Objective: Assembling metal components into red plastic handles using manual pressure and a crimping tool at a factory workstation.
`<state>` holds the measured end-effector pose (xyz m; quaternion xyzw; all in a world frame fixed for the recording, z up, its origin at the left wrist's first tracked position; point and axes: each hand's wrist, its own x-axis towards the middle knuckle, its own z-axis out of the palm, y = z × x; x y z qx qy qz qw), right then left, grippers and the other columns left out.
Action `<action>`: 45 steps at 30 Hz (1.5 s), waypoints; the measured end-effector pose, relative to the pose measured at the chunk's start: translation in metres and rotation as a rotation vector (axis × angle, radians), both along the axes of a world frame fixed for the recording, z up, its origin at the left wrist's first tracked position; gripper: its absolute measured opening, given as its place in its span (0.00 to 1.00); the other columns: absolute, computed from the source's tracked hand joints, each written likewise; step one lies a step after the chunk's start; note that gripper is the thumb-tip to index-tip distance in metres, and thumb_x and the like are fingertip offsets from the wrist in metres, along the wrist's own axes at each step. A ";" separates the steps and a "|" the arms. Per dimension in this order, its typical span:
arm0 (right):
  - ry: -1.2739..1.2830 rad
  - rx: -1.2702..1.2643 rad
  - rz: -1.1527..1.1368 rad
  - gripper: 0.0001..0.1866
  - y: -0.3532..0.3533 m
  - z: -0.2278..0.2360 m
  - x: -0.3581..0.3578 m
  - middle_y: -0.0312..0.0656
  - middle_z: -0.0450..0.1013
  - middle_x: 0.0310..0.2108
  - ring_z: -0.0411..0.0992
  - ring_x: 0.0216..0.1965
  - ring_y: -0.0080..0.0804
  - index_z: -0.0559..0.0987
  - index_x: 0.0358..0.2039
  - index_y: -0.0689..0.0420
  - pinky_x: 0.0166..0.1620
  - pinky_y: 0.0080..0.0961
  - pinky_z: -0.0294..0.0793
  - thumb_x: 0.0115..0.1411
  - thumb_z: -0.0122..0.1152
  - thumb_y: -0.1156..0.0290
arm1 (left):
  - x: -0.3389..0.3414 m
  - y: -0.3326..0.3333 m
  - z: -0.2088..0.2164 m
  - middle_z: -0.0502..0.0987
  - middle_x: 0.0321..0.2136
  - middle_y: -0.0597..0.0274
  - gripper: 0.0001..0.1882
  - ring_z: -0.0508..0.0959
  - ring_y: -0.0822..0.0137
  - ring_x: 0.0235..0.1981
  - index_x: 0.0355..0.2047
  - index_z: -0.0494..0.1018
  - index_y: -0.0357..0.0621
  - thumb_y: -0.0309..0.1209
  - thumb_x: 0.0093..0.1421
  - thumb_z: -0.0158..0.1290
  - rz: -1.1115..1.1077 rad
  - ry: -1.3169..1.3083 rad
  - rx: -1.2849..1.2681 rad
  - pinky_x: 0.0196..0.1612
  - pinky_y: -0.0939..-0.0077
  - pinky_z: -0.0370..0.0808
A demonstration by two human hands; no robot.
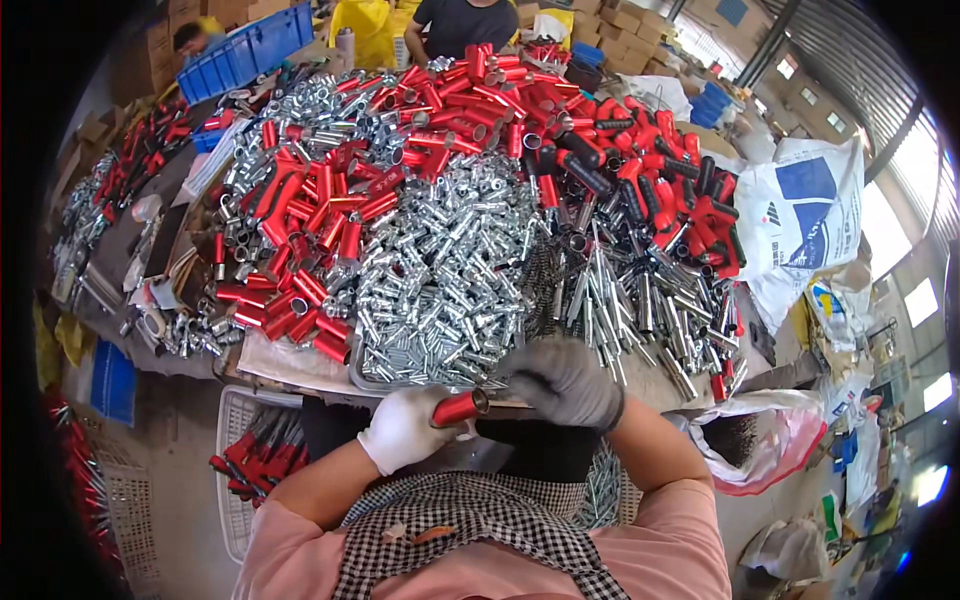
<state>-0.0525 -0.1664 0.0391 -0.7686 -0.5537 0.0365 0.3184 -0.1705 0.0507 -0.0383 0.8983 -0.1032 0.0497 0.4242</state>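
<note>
My left hand [402, 432], in a white glove, is closed around a short red metal tube [461, 407] just in front of the table edge. The tube's open end points right. Close beside it, my right hand [568, 384] in a grey glove is at the front right corner of a tray heaped with small silver metal fittings [445, 260]. Its fingers are bent and smeared by motion, so whether they hold anything does not show. More red tubes [325, 185] are piled left of and behind the fittings.
Red-and-black handles [660, 180] and thin metal rods [605, 305] lie at the right of the table. A white basket [228, 470] with red-handled pieces stands below left, an open white sack [790, 430] below right. Across the table sits another person [465, 25].
</note>
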 end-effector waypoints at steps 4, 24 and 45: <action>-0.112 -0.052 0.099 0.12 0.013 0.003 0.002 0.44 0.76 0.27 0.76 0.26 0.43 0.77 0.40 0.58 0.31 0.36 0.75 0.55 0.64 0.70 | 0.007 0.002 0.010 0.78 0.25 0.50 0.15 0.79 0.48 0.28 0.31 0.77 0.46 0.42 0.52 0.63 0.009 -0.027 0.006 0.32 0.57 0.76; -0.562 -0.627 -0.967 0.38 0.033 -0.006 0.298 0.57 0.64 0.60 0.67 0.58 0.56 0.60 0.65 0.58 0.59 0.43 0.70 0.57 0.59 0.59 | 0.028 0.017 0.016 0.79 0.21 0.51 0.15 0.81 0.59 0.23 0.30 0.75 0.35 0.35 0.50 0.64 0.131 0.140 -0.100 0.32 0.68 0.76; 1.105 0.184 -0.234 0.34 -0.077 0.000 0.016 0.47 0.77 0.40 0.77 0.37 0.37 0.70 0.57 0.66 0.40 0.34 0.78 0.52 0.69 0.65 | 0.004 0.019 -0.003 0.79 0.27 0.53 0.14 0.80 0.48 0.28 0.34 0.77 0.44 0.36 0.48 0.61 0.136 -0.203 0.460 0.32 0.57 0.77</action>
